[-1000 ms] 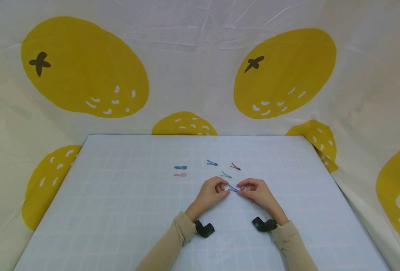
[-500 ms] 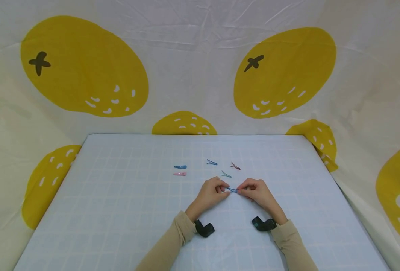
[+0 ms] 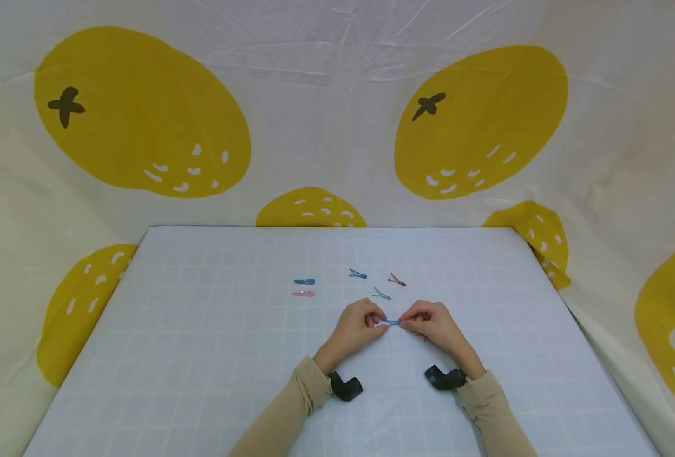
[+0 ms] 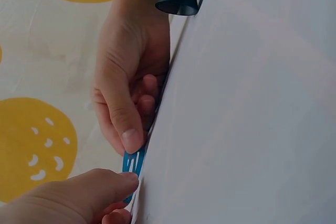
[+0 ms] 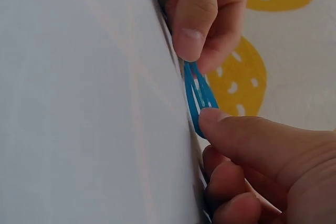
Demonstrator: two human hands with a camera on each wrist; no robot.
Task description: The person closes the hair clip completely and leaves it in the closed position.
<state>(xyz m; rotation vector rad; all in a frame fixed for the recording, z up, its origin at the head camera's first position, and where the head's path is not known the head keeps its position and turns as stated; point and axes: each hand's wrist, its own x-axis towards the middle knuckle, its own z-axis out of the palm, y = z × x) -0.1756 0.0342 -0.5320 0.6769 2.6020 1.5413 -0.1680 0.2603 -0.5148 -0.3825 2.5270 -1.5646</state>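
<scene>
Between both hands, low over the table, is a blue snap hair clip [image 3: 393,322]. My left hand [image 3: 360,320] pinches its left end between thumb and finger, and my right hand [image 3: 431,322] pinches the right end the same way. The right wrist view shows the clip's blue frame [image 5: 192,93] stretching from one thumb to the other, its inner tongue visible and both ends partly covered. In the left wrist view, the same clip [image 4: 133,162] spans the short gap between the thumbs.
Beyond the hands lie three splayed clips: a blue one [image 3: 358,274], a dark red one [image 3: 397,279] and a teal one [image 3: 381,294]. Further left, a flat blue clip [image 3: 304,281] lies above a pink one [image 3: 304,294]. A pale checked cloth covers the table [image 3: 200,355].
The blue clip's two arms stood apart in a V one second ago; they now lie close together, nearly level. Both hands have hardly moved.
</scene>
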